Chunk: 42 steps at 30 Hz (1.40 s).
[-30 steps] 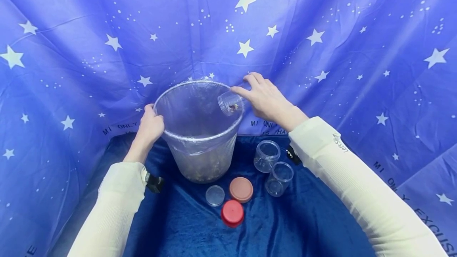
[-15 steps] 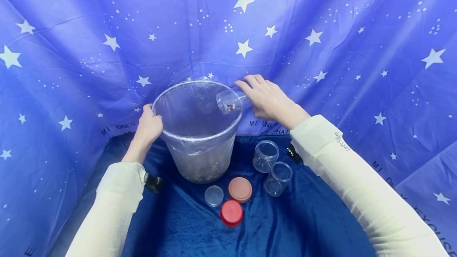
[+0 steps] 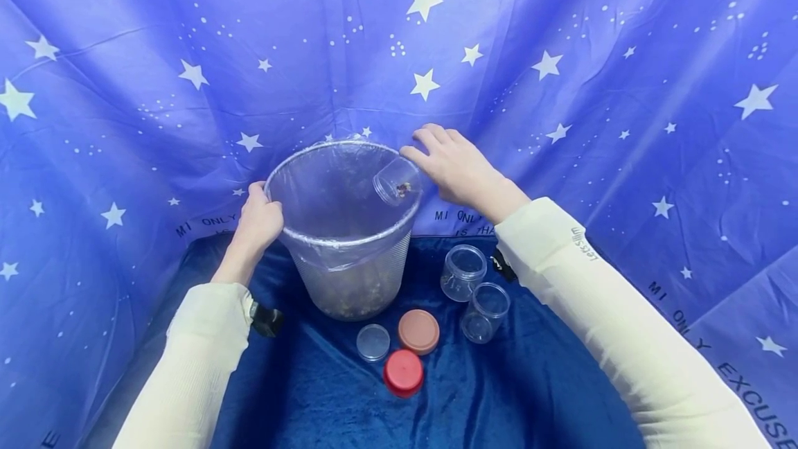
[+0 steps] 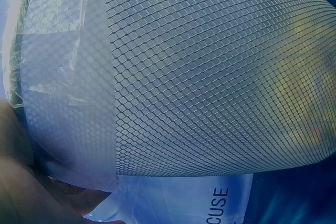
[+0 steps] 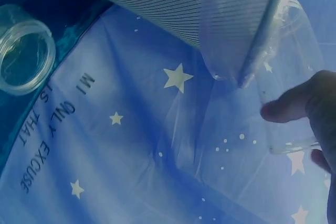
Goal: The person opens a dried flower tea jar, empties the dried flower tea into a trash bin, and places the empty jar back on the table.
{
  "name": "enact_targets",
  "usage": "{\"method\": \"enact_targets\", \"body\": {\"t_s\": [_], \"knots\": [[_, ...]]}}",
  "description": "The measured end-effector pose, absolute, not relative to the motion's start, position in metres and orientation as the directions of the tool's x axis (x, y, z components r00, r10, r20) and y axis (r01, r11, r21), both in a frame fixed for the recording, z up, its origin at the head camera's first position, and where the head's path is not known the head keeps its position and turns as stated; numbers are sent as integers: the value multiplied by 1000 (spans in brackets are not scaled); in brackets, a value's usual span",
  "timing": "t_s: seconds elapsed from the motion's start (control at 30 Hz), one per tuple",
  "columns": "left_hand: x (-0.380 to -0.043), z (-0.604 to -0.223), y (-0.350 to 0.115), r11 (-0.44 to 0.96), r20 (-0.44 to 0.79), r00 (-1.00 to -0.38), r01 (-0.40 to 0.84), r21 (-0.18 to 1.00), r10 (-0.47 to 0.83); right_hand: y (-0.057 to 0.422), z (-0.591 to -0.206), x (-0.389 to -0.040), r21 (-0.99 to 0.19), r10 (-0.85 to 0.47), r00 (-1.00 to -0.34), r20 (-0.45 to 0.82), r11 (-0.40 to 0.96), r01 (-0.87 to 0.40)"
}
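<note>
A mesh waste bin [image 3: 349, 283] lined with a clear plastic bag stands on the dark blue cloth, with yellowish-brown bits showing low inside it. My left hand [image 3: 257, 220] grips its rim at the left; in the left wrist view the fingers [image 4: 79, 198] lie against the folded bag edge. Over the right side of the rim, my right hand [image 3: 458, 168] holds a clear plastic jar [image 3: 394, 182] tipped with its mouth down and left into the bin. A small clump of brown and yellow bits [image 3: 404, 189] sits inside that jar. The right wrist view shows the thumb [image 5: 289, 106] pressed along its side.
Two open clear jars [image 3: 464, 272] [image 3: 486, 314] stand right of the bin. In front of it lie a clear lid [image 3: 373, 343], a brownish-pink lid [image 3: 419, 331] and a red lid [image 3: 404, 371]. A blue star-patterned curtain [image 3: 299, 75] hangs behind and at both sides.
The jar shifted slightly right, then back with its mouth tipped further down. My right hand and forearm have risen a little and moved left. The left hand keeps its grip on the rim.
</note>
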<state>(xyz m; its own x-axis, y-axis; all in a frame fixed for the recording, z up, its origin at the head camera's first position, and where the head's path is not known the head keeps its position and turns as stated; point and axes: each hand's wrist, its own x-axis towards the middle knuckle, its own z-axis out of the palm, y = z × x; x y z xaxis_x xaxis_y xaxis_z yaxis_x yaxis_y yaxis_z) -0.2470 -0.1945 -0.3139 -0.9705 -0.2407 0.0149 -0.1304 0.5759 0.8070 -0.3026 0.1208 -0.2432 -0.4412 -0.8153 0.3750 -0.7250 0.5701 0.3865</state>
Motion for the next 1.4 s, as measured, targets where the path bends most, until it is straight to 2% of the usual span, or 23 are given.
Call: {"method": "enact_targets", "body": {"t_s": [0.23, 0.53, 1.0, 1.23, 1.4], "knots": [[-248, -315, -194, 578, 17, -971, -129, 806, -240, 115, -245, -298, 542, -857, -436, 273, 512, -666], [-248, -314, -193, 579, 21, -969, -129, 805, -245, 112, -253, -295, 671, -905, -365, 218, 411, -617], [-248, -315, -195, 587, 26, -970, -125, 800, -241, 111, -255, -294, 746, -913, -342, 222, 385, -543], [-246, -313, -195, 581, 16, -970, -132, 803, -242, 112, -259, -298, 686, -911, -305, 276, 409, -602], [-246, -314, -194, 585, 18, -971, -130, 800, -240, 112, -261, -296, 635, -888, -360, 286, 457, -622]]}}
